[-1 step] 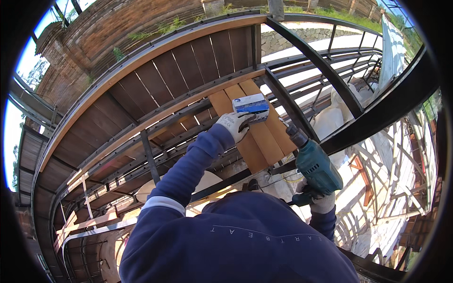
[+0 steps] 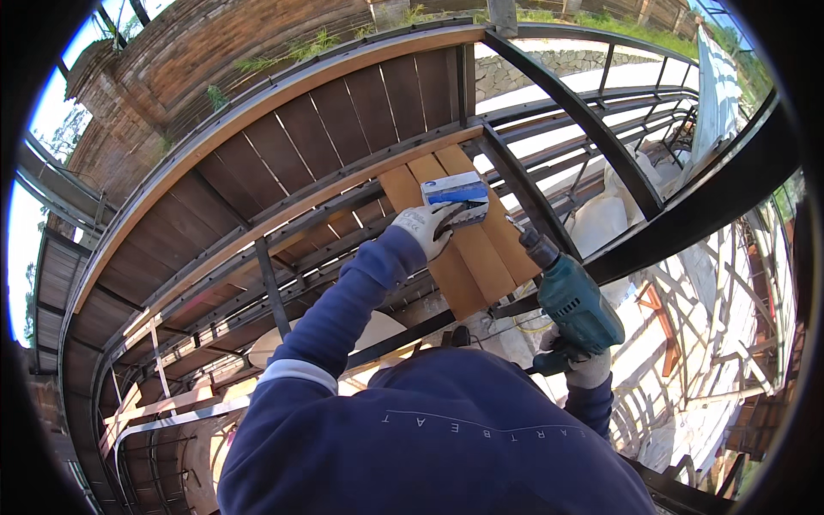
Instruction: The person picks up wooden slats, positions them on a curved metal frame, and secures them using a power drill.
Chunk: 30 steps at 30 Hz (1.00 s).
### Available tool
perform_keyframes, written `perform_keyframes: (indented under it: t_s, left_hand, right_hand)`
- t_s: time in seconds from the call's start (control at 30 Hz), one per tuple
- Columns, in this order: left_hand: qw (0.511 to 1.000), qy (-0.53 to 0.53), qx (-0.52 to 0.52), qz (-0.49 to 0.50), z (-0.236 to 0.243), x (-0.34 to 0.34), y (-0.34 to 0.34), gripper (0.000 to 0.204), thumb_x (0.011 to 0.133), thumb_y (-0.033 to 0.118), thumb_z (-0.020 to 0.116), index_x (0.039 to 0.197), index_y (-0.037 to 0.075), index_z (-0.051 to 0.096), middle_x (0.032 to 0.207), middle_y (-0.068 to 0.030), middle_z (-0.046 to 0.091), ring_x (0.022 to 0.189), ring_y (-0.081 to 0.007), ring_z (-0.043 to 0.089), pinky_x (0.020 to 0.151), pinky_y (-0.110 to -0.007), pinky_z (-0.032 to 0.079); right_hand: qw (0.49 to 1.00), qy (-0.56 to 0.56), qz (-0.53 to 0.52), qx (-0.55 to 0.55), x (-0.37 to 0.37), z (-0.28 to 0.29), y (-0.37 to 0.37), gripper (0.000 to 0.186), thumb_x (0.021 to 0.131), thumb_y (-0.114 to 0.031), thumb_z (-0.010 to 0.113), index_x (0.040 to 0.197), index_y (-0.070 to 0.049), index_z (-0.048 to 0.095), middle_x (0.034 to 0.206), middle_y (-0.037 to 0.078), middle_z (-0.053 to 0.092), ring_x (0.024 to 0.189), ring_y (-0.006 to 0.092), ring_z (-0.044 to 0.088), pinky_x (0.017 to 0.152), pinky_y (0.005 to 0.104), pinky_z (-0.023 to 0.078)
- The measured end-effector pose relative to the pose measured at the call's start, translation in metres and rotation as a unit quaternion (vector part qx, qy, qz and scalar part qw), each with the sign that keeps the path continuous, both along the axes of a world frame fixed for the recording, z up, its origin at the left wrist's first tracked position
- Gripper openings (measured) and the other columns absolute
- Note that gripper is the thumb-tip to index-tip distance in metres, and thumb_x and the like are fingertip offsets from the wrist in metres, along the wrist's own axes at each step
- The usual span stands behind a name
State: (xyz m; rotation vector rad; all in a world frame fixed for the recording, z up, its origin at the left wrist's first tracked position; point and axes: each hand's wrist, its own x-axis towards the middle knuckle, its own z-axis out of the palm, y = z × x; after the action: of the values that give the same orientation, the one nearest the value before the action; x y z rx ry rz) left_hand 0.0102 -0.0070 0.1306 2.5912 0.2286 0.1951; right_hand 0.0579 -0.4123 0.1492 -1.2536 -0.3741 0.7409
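Observation:
A small white-and-blue cardboard box (image 2: 463, 193) lies on light brown boards set side by side (image 2: 468, 266). My left hand (image 2: 427, 227), in a pale work glove, is at the box's near left corner, fingers bent over its edge and closed on it. Whether the fingers also reach inside is hidden. To the right, my right hand (image 2: 590, 367), gloved too, grips the handle of a teal power drill (image 2: 579, 305). The drill points up and left, its bit (image 2: 513, 221) just right of the boards and apart from the box.
A curved dark metal frame (image 2: 566, 112) surrounds me, with open gaps between its bars. Dark brown slats (image 2: 300, 129) fill its far left side. Behind stands a brick wall (image 2: 215, 51). Timber pieces and white sheeting (image 2: 687, 343) lie below at right.
The box has shifted slightly under my left hand, its top tilting a little. My right hand and the drill stay almost where they were.

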Motion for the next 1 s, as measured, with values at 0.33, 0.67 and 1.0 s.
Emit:
perform_keyframes:
  t_s: [0.33,0.67,1.0]
  left_hand:
    - [0.97,0.143,0.179,0.074,-0.002,0.095,0.012,0.035,0.093,0.032,0.067,0.123,0.016,0.074,0.133,-0.0108,0.068,0.13,-0.0325,0.059,0.112,-0.049,0.041]
    - [0.952,0.221,0.179,0.114,-0.02,0.128,0.007,0.03,0.093,0.03,0.066,0.115,0.014,0.078,0.113,-0.0117,0.078,0.109,-0.0291,0.074,0.094,-0.044,0.056]
    - [0.956,0.199,0.155,0.149,-0.016,0.131,-0.002,0.032,0.088,0.026,0.073,0.117,0.015,0.079,0.117,-0.0091,0.078,0.112,-0.0269,0.074,0.093,-0.043,0.056]
  right_hand:
    - [0.998,0.058,0.016,0.015,0.072,-0.02,0.028,0.074,0.073,-0.038,0.094,0.124,0.004,0.062,0.105,0.016,0.07,0.093,0.0306,0.07,0.082,0.043,0.059]
    - [0.998,0.041,0.033,0.036,0.09,-0.018,0.038,0.067,0.079,-0.038,0.09,0.124,0.003,0.063,0.101,0.016,0.07,0.087,0.0295,0.071,0.076,0.0411,0.06]
    - [0.993,0.035,0.101,0.057,0.101,-0.051,0.039,0.083,0.063,-0.038,0.1,0.125,0.002,0.062,0.107,0.015,0.068,0.09,0.0301,0.07,0.073,0.0421,0.057]
